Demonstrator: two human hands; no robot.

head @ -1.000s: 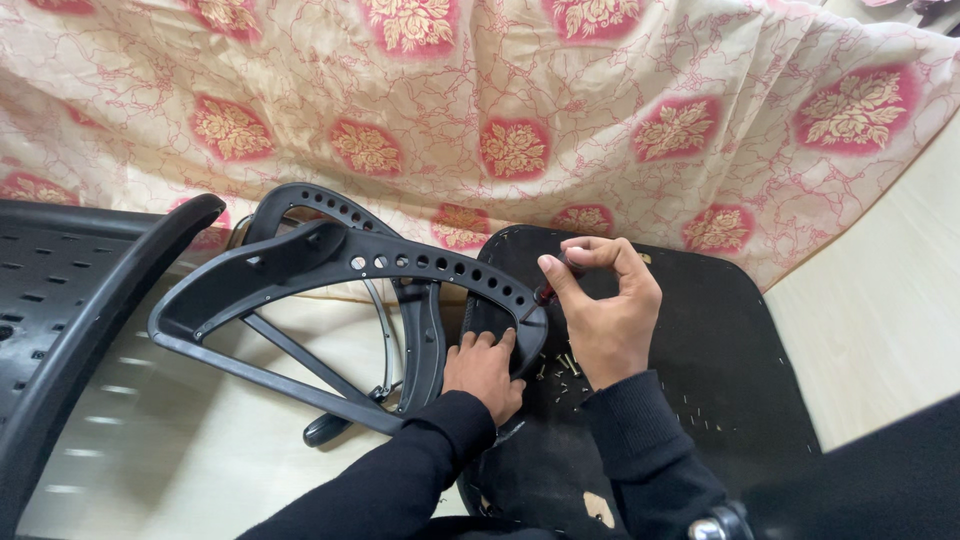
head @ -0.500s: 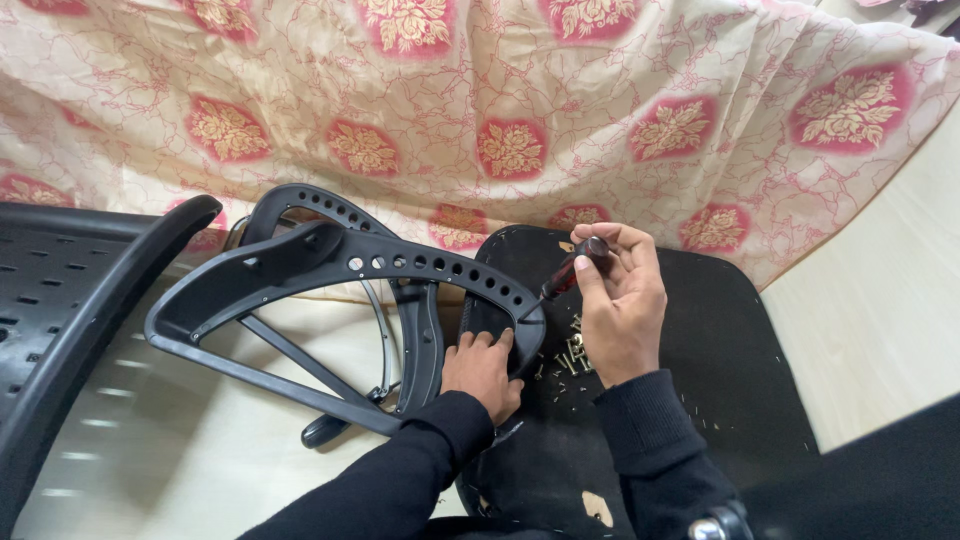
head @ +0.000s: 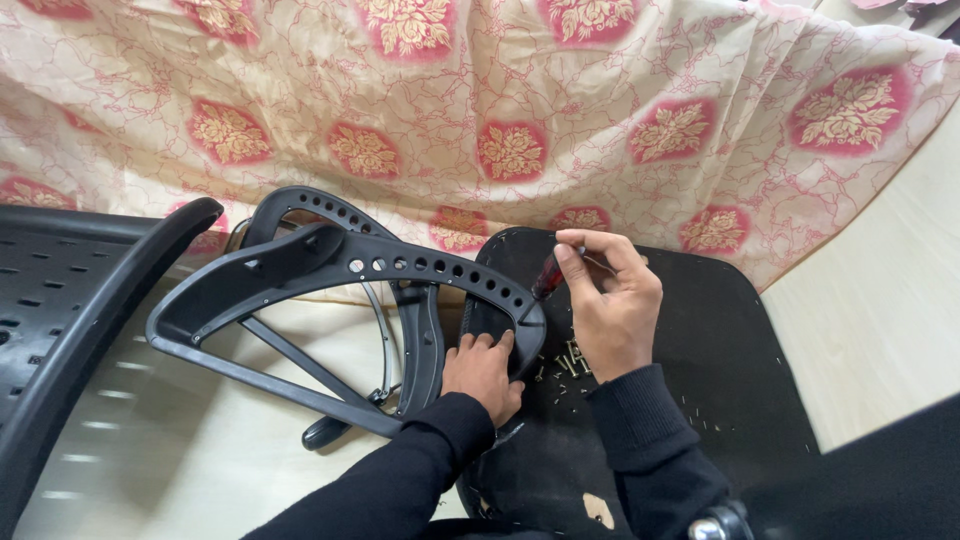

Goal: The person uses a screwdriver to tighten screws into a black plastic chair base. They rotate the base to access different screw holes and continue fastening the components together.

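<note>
Black plastic meets our left hand (head: 483, 372) first: its fingers curl over the near end of the chair frame (head: 340, 290), which stretches away leftward. Just right and beyond, our right hand (head: 612, 300) pinches a red-handled screwdriver (head: 545, 282), its shaft slanting down-left into the frame's end, over the seat board (head: 720, 380).

A chair-assembly workshop: chair frames (head: 340, 290), seat board (head: 700, 380), floral dust sheet (head: 500, 100).

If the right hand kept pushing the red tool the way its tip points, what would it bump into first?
Probably the black perforated plastic chair frame: the right hand aims the red-handled screwdriver down-left, its tip at the frame's edge. Depth is unclear.
</note>
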